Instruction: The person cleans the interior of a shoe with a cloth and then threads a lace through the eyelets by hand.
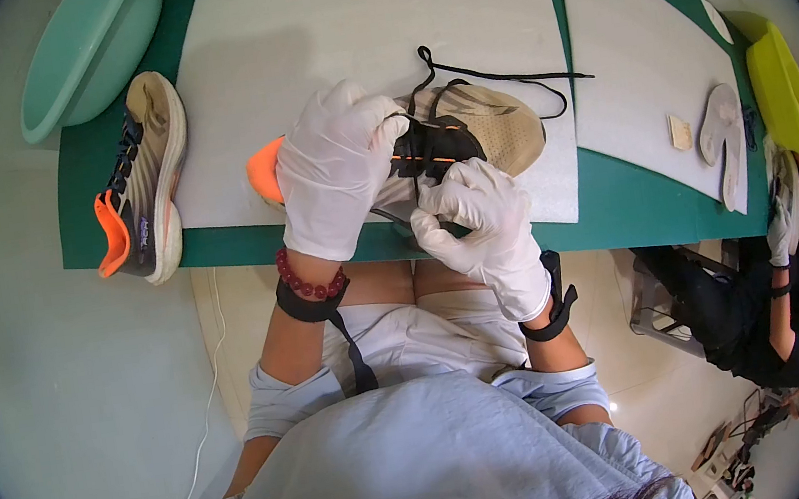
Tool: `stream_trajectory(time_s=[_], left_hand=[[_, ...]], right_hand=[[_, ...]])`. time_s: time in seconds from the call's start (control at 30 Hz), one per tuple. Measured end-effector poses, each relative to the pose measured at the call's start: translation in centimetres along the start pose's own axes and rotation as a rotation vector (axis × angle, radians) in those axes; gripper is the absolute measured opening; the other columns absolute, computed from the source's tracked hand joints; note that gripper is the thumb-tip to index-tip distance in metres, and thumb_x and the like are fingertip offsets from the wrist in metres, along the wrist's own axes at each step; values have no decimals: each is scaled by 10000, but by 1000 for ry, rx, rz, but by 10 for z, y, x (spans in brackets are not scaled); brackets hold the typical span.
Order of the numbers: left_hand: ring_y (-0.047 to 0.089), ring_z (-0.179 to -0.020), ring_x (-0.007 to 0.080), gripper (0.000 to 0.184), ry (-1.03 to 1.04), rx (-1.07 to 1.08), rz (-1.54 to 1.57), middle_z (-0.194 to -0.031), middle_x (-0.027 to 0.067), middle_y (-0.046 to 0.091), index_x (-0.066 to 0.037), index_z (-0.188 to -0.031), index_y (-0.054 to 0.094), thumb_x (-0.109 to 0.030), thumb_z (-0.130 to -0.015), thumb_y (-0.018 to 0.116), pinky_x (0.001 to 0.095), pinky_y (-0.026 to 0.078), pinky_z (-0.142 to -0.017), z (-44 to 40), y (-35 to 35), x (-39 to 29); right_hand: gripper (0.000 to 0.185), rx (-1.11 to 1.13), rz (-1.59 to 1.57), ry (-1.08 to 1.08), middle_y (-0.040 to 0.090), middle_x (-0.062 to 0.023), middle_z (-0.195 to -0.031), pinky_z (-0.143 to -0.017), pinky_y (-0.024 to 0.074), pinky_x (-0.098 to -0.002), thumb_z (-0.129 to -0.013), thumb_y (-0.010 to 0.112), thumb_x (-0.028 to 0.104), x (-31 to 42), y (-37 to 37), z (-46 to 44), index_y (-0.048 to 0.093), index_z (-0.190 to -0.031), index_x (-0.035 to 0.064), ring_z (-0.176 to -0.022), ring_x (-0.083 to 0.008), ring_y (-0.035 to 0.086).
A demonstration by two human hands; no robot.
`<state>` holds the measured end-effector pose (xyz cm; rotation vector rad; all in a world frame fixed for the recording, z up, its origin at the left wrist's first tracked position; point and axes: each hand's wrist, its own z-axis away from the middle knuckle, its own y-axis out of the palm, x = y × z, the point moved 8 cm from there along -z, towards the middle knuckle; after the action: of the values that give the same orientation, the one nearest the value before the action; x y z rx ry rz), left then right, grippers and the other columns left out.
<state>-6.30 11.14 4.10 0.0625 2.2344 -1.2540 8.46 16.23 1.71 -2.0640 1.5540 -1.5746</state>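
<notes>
A beige running shoe (512,126) with a black lacing area and an orange heel lies on a white foam sheet, its toe to the right. My left hand (338,169), in a white glove, is over the shoe's ankle end, thumb and finger pinched on the black shoelace (416,133). Also gloved, my right hand (487,223) is at the near side of the shoe, fingers closed on a lower part of the lace. One loose lace stretch curves over the toe onto the sheet. My hands hide much of the shoe's middle.
A matching shoe (139,173) stands at the table's left, near a mint-green basin (88,53). On the right-hand foam sheet (630,47) lie a grey insole (721,126) and a small beige piece (680,133). Beyond is a yellow-green bin (782,88); a co-worker (730,307) sits at right.
</notes>
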Motion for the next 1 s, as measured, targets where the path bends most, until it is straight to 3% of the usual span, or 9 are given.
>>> stream_trajectory(time_s=[0.13, 0.23, 0.93, 1.0], left_hand=[[659, -863, 308, 111, -7, -4, 6, -898, 113, 650, -49, -998, 762, -92, -897, 756, 391, 512, -773, 0, 0, 0], [627, -923, 311, 114, -16, -3, 24, -942, 80, 628, -117, -961, 754, -224, -923, 742, 428, 530, -793, 2, 3, 5], [630, -911, 314, 129, -20, 1, -18, -926, 82, 627, -112, -931, 746, -237, -899, 758, 435, 532, -777, 1, 2, 3], [646, -892, 304, 110, -31, 16, -24, -911, 94, 644, -87, -974, 761, -168, -901, 754, 404, 517, -778, -1, 1, 2]], right_hand=[[196, 13, 8, -28, 566, -52, -776, -637, 506, -407, -761, 785, 164, 0, 2, 3, 593, -768, 127, -736, -274, 599], [190, 54, 44, -42, 562, -49, -772, -644, 505, -411, -750, 783, 170, 4, 1, 2, 598, -768, 132, -731, -271, 591], [210, 152, 198, -28, 558, -34, -841, -730, 489, -417, -832, 805, 278, 14, -1, 25, 634, -847, 158, -840, -251, 593], [207, 146, 175, -26, 559, -35, -841, -733, 489, -414, -839, 801, 277, 11, -2, 26, 635, -850, 154, -842, -251, 594]])
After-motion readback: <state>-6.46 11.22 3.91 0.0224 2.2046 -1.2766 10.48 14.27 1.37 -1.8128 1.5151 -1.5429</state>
